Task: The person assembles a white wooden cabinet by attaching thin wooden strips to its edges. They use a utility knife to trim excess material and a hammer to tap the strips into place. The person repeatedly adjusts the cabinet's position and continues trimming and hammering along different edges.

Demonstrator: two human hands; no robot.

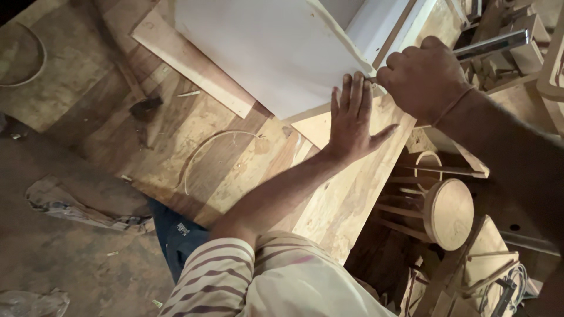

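The left hand lies flat, fingers spread, on the wooden workbench, fingertips touching the white board's edge; just beyond them, the right hand is fisted around a metal tool.

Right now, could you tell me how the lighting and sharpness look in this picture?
Head view: warm, dim light; the white panel is brightest, nearly washed out. The floor at left and the stool area sit in shadow. The left hand is fairly sharp, the right hand slightly soft; the metal tool shows a glint.
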